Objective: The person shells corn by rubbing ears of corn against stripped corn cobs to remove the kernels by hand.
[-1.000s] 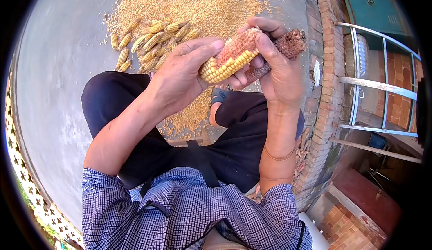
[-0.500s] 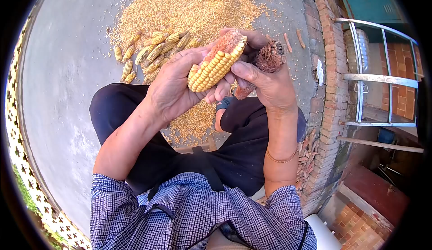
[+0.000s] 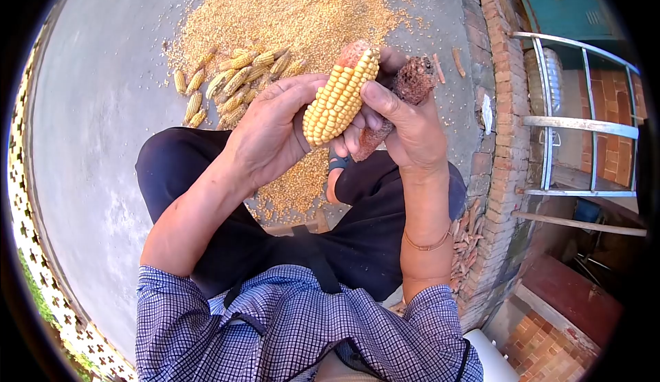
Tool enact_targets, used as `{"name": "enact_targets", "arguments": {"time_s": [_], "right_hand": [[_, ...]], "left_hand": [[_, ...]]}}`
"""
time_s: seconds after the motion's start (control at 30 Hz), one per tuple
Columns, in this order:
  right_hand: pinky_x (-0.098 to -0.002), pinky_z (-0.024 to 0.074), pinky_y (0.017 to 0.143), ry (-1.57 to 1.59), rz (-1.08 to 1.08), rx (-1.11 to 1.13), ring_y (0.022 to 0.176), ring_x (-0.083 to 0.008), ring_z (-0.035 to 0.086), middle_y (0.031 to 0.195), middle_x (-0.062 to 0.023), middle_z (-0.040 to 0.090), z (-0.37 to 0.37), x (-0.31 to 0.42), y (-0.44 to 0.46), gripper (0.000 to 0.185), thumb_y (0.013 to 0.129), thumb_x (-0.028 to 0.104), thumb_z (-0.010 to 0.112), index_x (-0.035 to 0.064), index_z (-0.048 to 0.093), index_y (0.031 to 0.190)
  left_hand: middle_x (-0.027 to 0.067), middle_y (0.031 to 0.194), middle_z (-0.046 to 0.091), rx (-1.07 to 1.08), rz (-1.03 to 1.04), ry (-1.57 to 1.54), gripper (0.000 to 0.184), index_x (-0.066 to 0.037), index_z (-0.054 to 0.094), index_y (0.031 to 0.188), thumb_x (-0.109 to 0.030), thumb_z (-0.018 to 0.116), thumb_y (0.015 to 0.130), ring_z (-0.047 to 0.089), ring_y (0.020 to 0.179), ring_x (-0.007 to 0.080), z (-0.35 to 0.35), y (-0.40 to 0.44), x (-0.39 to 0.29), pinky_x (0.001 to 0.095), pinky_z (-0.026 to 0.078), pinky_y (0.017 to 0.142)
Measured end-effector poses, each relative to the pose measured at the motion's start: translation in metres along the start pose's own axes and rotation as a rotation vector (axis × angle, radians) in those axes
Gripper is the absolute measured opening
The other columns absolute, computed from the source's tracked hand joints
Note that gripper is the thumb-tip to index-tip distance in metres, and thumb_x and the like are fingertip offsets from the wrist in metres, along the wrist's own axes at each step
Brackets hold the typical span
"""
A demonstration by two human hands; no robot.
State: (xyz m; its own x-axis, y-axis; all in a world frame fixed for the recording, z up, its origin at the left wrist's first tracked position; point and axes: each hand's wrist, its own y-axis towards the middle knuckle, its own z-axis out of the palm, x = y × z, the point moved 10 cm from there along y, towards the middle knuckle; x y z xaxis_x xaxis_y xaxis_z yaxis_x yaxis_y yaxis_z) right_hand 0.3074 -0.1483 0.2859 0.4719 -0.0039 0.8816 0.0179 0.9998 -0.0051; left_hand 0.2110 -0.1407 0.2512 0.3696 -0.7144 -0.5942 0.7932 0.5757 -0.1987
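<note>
In front of my chest, my left hand (image 3: 271, 124) is closed round the lower left side of a corn cob (image 3: 342, 101) that still bears yellow kernels. Bare reddish cob shows at its upper end. My right hand (image 3: 414, 126) grips a bare, dark reddish corncob (image 3: 405, 92), tilted beside the yellow one. The right thumb presses the kernels near the upper right edge of the corn. Some fingers of both hands are hidden behind the two cobs.
Loose kernels (image 3: 275, 21) form a wide heap on the grey floor ahead. Several unshelled cobs (image 3: 237, 79) lie at its near left edge. Stripped cobs (image 3: 467, 244) are piled by the brick edging (image 3: 505, 141) on the right, with a metal rail (image 3: 581, 123) beyond.
The yellow corn has turned in my left hand, standing steeper with more kernel rows facing me. My right thumb has moved up onto its edge, and the bare corncob has shifted slightly.
</note>
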Motion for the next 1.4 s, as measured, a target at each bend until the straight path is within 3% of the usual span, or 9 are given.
{"name": "enact_targets", "arguments": {"time_s": [0.07, 0.27, 0.47, 0.5, 0.6, 0.8, 0.9, 1.2, 1.4], "right_hand": [[-0.0219, 0.0477, 0.048, 0.013, 0.028, 0.005, 0.055, -0.0104, 0.060, 0.082, -0.0074, 0.067, 0.008, 0.004, -0.001, 0.028, 0.086, 0.008, 0.070, -0.0040, 0.061, 0.109], [-0.0181, 0.0427, 0.054, -0.218, 0.036, -0.147, 0.060, -0.0048, 0.054, 0.079, -0.0019, 0.066, -0.009, 0.002, -0.003, 0.036, 0.079, 0.013, 0.081, -0.0027, 0.065, 0.107], [-0.0164, 0.0414, 0.057, -0.393, 0.095, -0.169, 0.067, -0.0010, 0.052, 0.081, -0.0007, 0.065, -0.006, 0.000, -0.008, 0.041, 0.072, 0.009, 0.085, -0.0024, 0.067, 0.107], [-0.0180, 0.0455, 0.061, -0.363, 0.018, -0.174, 0.070, -0.0022, 0.054, 0.085, -0.0023, 0.066, 0.000, 0.004, -0.005, 0.039, 0.072, 0.009, 0.086, -0.0027, 0.066, 0.103], [-0.0202, 0.0500, 0.068, -0.466, -0.110, -0.185, 0.077, -0.0044, 0.058, 0.090, -0.0046, 0.067, 0.001, 0.007, -0.005, 0.035, 0.072, 0.009, 0.086, -0.0028, 0.065, 0.098], [-0.0218, 0.0518, 0.076, -0.494, -0.172, -0.377, 0.087, -0.0068, 0.061, 0.093, -0.0061, 0.067, -0.002, 0.016, -0.009, 0.029, 0.075, 0.005, 0.083, -0.0019, 0.063, 0.095], [-0.0233, 0.0515, 0.075, -0.619, -0.297, -0.410, 0.085, -0.0073, 0.060, 0.091, -0.0049, 0.067, 0.006, 0.028, -0.014, 0.029, 0.075, 0.005, 0.083, -0.0016, 0.063, 0.095], [-0.0314, 0.0518, 0.077, -0.833, -0.585, -0.266, 0.087, -0.0200, 0.064, 0.095, -0.0120, 0.064, 0.027, 0.038, -0.022, 0.043, 0.072, 0.006, 0.083, -0.0007, 0.060, 0.106], [-0.0304, 0.0522, 0.075, -0.735, -0.376, -0.231, 0.084, -0.0175, 0.065, 0.095, -0.0104, 0.064, 0.026, 0.007, -0.023, 0.048, 0.073, 0.010, 0.084, -0.0012, 0.056, 0.111]], "left_hand": [[0.0218, 0.095, 0.064, 0.024, 0.004, 0.011, 0.045, 0.009, 0.051, 0.119, -0.028, 0.029, 0.107, 0.067, 0.075, 0.0258, -0.001, 0.000, 0.000, 0.0319, 0.058, 0.065], [0.0201, 0.112, 0.063, -0.297, 0.099, 0.002, 0.034, 0.010, 0.051, 0.123, -0.016, 0.039, 0.104, 0.065, 0.100, 0.0241, -0.037, -0.001, 0.000, 0.0345, 0.056, 0.088], [0.0268, 0.119, 0.058, -0.267, 0.315, -0.105, 0.033, 0.012, 0.052, 0.120, -0.014, 0.048, 0.101, 0.062, 0.110, 0.0289, -0.042, 0.003, -0.032, 0.0375, 0.052, 0.097], [0.0271, 0.122, 0.058, -0.229, 0.310, -0.134, 0.034, 0.011, 0.053, 0.121, -0.015, 0.049, 0.101, 0.060, 0.113, 0.0314, -0.037, 0.005, -0.033, 0.0405, 0.049, 0.102], [0.0221, 0.127, 0.057, -0.118, 0.329, -0.107, 0.038, 0.009, 0.052, 0.124, -0.021, 0.048, 0.101, 0.054, 0.122, 0.0285, -0.021, 0.010, -0.035, 0.0418, 0.043, 0.107], [0.0223, 0.128, 0.056, -0.093, 0.397, 0.057, 0.042, 0.006, 0.052, 0.129, -0.024, 0.051, 0.100, 0.052, 0.124, 0.0279, -0.003, 0.017, -0.039, 0.0412, 0.040, 0.109], [0.0216, 0.129, 0.056, -0.095, 0.372, 0.066, 0.041, 0.005, 0.052, 0.130, -0.023, 0.053, 0.100, 0.054, 0.122, 0.0264, 0.002, 0.019, -0.039, 0.0384, 0.045, 0.105], [0.0187, 0.118, 0.062, -0.041, 0.361, -0.106, 0.034, 0.003, 0.055, 0.125, -0.018, 0.055, 0.098, 0.061, 0.113, 0.0266, -0.001, 0.024, -0.040, 0.0371, 0.051, 0.098], [0.0151, 0.117, 0.059, -0.014, 0.366, -0.106, 0.034, 0.000, 0.050, 0.126, -0.022, 0.049, 0.100, 0.060, 0.114, 0.0273, -0.002, 0.022, -0.051, 0.0414, 0.050, 0.102]]}}
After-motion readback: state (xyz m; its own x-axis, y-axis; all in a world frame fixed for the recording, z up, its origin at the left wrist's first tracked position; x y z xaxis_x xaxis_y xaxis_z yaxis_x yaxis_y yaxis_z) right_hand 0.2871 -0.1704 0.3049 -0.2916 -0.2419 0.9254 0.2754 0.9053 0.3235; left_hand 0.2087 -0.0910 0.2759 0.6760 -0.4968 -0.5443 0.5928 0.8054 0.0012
